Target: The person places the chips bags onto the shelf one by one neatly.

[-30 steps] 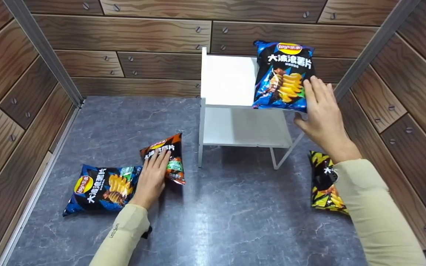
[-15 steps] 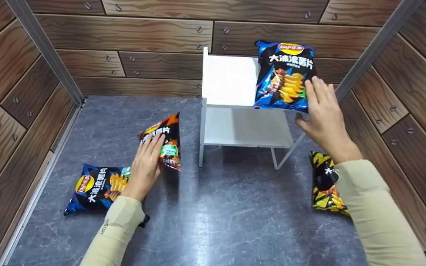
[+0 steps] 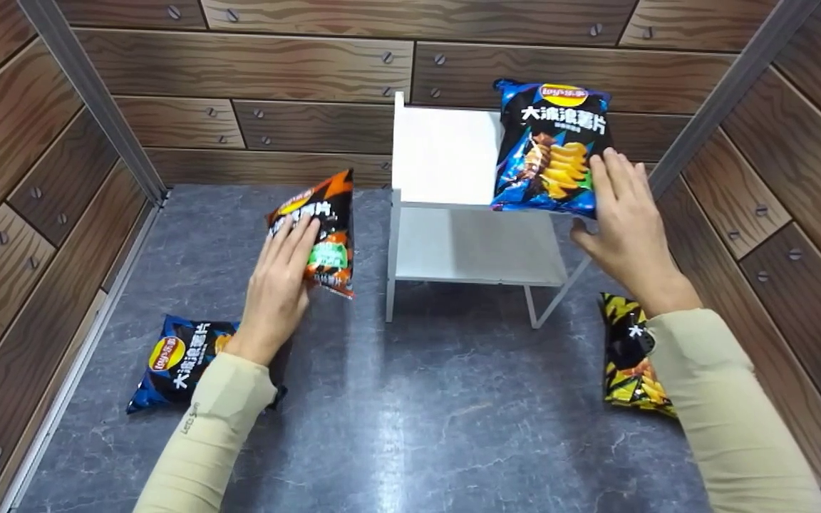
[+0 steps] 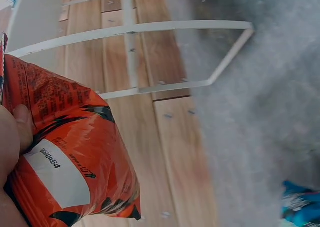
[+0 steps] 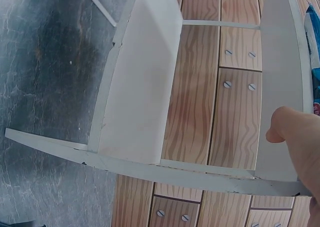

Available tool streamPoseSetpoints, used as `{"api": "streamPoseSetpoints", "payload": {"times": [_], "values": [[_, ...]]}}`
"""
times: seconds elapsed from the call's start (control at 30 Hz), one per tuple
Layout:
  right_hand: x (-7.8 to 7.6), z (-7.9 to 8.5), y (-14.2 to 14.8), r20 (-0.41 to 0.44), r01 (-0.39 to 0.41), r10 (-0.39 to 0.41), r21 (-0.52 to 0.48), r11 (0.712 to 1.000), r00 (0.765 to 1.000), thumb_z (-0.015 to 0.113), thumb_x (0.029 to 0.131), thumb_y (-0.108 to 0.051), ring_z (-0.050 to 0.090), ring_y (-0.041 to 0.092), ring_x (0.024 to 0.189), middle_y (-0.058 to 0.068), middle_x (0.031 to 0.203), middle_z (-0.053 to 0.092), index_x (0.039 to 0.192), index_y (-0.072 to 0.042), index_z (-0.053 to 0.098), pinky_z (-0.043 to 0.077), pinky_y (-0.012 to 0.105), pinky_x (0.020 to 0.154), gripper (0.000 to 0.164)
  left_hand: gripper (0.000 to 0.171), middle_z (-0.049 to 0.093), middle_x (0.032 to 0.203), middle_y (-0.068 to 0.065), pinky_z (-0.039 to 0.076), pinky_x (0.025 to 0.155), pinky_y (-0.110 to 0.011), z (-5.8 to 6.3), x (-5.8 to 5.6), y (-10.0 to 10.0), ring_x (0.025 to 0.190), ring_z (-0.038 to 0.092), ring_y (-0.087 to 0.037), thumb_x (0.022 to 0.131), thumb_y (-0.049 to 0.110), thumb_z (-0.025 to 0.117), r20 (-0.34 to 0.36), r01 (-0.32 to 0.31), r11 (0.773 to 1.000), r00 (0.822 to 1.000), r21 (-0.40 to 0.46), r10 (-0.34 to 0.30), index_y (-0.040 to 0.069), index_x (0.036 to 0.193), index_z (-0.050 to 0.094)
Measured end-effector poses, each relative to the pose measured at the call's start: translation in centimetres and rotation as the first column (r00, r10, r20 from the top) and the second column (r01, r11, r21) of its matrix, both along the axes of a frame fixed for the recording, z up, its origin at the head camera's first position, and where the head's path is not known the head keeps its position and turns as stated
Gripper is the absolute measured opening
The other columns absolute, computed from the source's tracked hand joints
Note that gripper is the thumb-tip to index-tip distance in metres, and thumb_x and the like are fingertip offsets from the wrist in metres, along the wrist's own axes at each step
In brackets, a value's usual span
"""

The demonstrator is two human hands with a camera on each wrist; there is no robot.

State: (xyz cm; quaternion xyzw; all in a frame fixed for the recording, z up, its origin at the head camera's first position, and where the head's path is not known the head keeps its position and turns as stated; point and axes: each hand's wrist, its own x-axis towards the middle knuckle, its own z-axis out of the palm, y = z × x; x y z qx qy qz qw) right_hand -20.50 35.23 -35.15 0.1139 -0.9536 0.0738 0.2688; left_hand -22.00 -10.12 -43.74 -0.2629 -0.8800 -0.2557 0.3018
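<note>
The left hand (image 3: 275, 288) grasps the orange chip bag (image 3: 333, 229), with thumb on its back side, in the air left of the white shelf (image 3: 446, 153). The right hand (image 3: 628, 224) is not clenched: its straight fingers touch the blue bag (image 3: 549, 153) on the shelf's top. On the floor (image 3: 453, 399), a second blue bag (image 3: 182, 356) lies near left, a yellow bag (image 3: 628, 360) near right.

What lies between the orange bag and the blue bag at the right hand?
From the orange bag to that blue bag, the head view shows floor, the rack's left side and upper shelf.
</note>
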Motion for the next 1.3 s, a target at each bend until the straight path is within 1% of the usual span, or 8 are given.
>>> {"api": "streamPoseSetpoints", "payload": {"times": [0.13,0.3,0.5,0.67,0.77,0.9,1.1,1.3], "values": [[0.1,0.0,0.1,-0.005,0.001,-0.001,-0.002,1.000,1.000,0.080,0.074,-0.008,0.032,0.046,0.144,0.029,0.155,0.034,0.149,0.007,0.034,0.015,0.053,0.125,0.090,0.076,0.046,0.152,-0.016,0.028,0.120,-0.055,2.0,-0.3,0.5,0.144,0.038,-0.037,0.079,-0.018,0.063,-0.018,0.012,1.000,1.000,-0.004,-0.012,0.005,0.149,0.044],[0.1,-0.1,0.2,-0.015,-0.004,0.004,-0.003,1.000,1.000,0.080,0.073,-0.008,0.033,0.047,0.143,0.030,0.154,0.035,0.149,0.008,0.035,0.017,0.054,0.124,0.089,0.076,0.045,0.153,-0.015,0.028,0.120,-0.055,4.4,-0.7,1.2,0.145,0.038,-0.036,0.080,-0.011,0.070,-0.048,0.024,0.999,0.999,-0.048,-0.026,0.005,0.150,0.042],[0.1,0.0,0.3,-0.012,-0.014,0.014,-0.006,1.000,1.000,0.081,0.071,-0.006,0.032,0.048,0.143,0.031,0.154,0.035,0.148,0.009,0.036,0.017,0.054,0.124,0.091,0.071,0.045,0.153,-0.015,0.028,0.120,-0.055,7.2,-1.3,1.7,0.145,0.038,-0.035,0.084,-0.013,0.064,-0.094,0.001,0.994,0.995,-0.111,-0.011,0.005,0.149,0.043],[0.1,0.1,0.3,-0.001,-0.006,0.006,0.003,1.000,1.000,0.082,0.072,-0.008,0.032,0.048,0.143,0.031,0.154,0.034,0.149,0.008,0.034,0.015,0.053,0.125,0.092,0.069,0.046,0.153,-0.014,0.029,0.120,-0.055,9.3,-1.5,2.3,0.145,0.038,-0.035,0.085,-0.017,0.056,-0.145,-0.014,0.992,0.989,-0.128,-0.005,0.006,0.149,0.043],[0.0,0.1,0.3,0.005,-0.003,0.003,0.007,1.000,1.000,0.082,0.073,-0.009,0.031,0.047,0.144,0.030,0.155,0.034,0.149,0.008,0.034,0.014,0.052,0.125,0.092,0.069,0.045,0.154,-0.012,0.028,0.120,-0.055,10.4,-1.5,2.7,0.146,0.037,-0.034,0.086,-0.019,0.050,-0.170,-0.009,0.992,0.985,-0.125,-0.012,0.007,0.149,0.043],[0.0,0.1,0.3,0.002,-0.003,0.003,0.007,1.000,1.000,0.082,0.072,-0.010,0.031,0.047,0.144,0.030,0.155,0.034,0.149,0.008,0.034,0.013,0.051,0.126,0.092,0.069,0.044,0.155,-0.011,0.027,0.120,-0.056,12.0,-1.7,3.8,0.147,0.036,-0.034,0.087,-0.021,0.046,-0.199,-0.010,0.988,0.980,-0.154,-0.021,0.009,0.150,0.043],[0.0,0.1,0.3,0.001,-0.002,0.002,0.000,1.000,1.000,0.081,0.073,-0.010,0.032,0.047,0.143,0.030,0.155,0.034,0.149,0.008,0.034,0.014,0.052,0.125,0.091,0.072,0.045,0.154,-0.009,0.030,0.118,-0.058,14.2,-2.0,6.1,0.145,0.039,-0.034,0.083,-0.019,0.050,-0.282,-0.014,0.971,0.958,-0.237,-0.055,0.009,0.149,0.045],[0.1,0.1,0.1,0.016,0.000,0.000,0.004,1.000,1.000,0.082,0.073,-0.011,0.031,0.047,0.144,0.030,0.155,0.033,0.150,0.007,0.033,0.015,0.051,0.126,0.093,0.068,0.045,0.155,-0.009,0.029,0.120,-0.054,15.5,-1.7,8.2,0.146,0.037,-0.033,0.086,-0.015,0.051,-0.292,0.047,0.962,0.948,-0.267,-0.127,0.009,0.149,0.044]]}}
